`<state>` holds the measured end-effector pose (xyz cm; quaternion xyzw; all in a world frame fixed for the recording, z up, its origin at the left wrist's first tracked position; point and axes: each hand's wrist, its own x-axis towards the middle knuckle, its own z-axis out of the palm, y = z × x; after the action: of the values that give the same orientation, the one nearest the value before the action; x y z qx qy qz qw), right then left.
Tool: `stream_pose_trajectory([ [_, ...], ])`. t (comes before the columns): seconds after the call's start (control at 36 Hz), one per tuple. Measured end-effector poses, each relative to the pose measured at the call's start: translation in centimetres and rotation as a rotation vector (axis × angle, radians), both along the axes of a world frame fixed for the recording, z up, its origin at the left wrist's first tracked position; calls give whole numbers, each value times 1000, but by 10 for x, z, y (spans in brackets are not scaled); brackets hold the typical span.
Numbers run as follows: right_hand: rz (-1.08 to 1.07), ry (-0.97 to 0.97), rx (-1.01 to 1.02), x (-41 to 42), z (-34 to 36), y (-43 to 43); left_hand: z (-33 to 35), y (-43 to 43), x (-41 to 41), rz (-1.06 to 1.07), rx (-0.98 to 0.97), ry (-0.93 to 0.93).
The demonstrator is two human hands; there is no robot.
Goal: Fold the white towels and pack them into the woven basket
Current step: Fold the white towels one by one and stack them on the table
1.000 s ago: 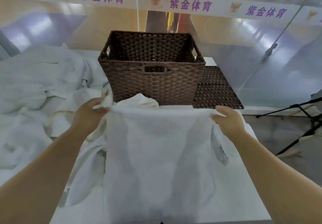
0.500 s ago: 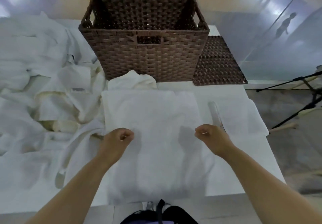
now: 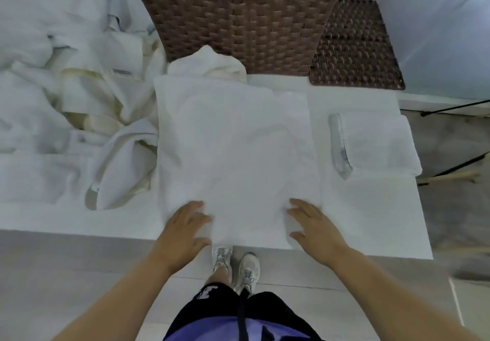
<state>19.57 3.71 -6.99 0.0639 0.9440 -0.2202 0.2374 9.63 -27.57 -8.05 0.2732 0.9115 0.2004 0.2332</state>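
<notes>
A white towel (image 3: 236,149) lies spread flat on the white table (image 3: 371,221), folded into a rough square in front of me. My left hand (image 3: 183,228) rests flat on its near left corner, fingers straight. My right hand (image 3: 314,225) lies flat on its near right corner, fingers spread. The brown woven basket (image 3: 244,22) stands just beyond the towel at the table's far side; its inside is out of view.
A heap of loose white towels (image 3: 66,88) covers the table's left half. A folded white towel (image 3: 376,144) lies at the right. A flat woven lid (image 3: 355,46) sits right of the basket. The table's near edge is under my hands.
The towel went from held up by its top corners to lying flat on the table. My hands let go, moved to its near edge and opened flat on it.
</notes>
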Motion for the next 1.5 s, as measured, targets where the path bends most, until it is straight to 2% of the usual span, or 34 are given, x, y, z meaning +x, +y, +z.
stream_pose_trajectory([
  [0.17, 33, 63, 65, 3, -6, -5, 3, 0, 4, -39, -73, -46],
  [0.33, 58, 33, 104, 2, -6, -6, 9, -1, -1, -4, 3, -25],
  [0.53, 128, 68, 139, -3, -3, -3, 40, 7, -23, 217, 78, -109],
  [0.64, 61, 49, 58, -25, 17, 13, 58, 11, -48, 188, 30, -39],
  [0.75, 34, 119, 33, -65, 56, 32, 92, 21, -85, 266, 20, 30],
  [0.81, -8, 166, 33, -88, 83, 40, 116, 28, -106, 234, 65, 88],
  [0.92, -105, 371, 72, -137, 146, 56, 169, 45, -150, 133, 231, 350],
  [1.06, 85, 1062, 228, -169, 216, 69, 232, 63, -177, 160, 477, 786],
  [1.11, 115, 1195, 274, -166, 225, 70, 239, 63, -172, 123, 522, 916],
  [1.17, 165, 1260, 305, -159, 213, 70, 224, 59, -165, 69, 490, 934],
  [1.22, 207, 1210, 255, -146, 185, 65, 194, 51, -153, -13, 445, 851],
  [1.31, 203, 1005, 194, -122, 137, 52, 146, 39, -131, -126, 298, 703],
  [1.36, 224, 699, 215, -111, 103, 45, 116, 31, -118, -159, 190, 606],
  [1.42, 134, 368, 194, -105, 74, 39, 89, 23, -108, -210, 109, 534],
  [1.5, -7, 155, 104, -98, 43, 24, 52, 16, -98, -118, -81, 385],
])
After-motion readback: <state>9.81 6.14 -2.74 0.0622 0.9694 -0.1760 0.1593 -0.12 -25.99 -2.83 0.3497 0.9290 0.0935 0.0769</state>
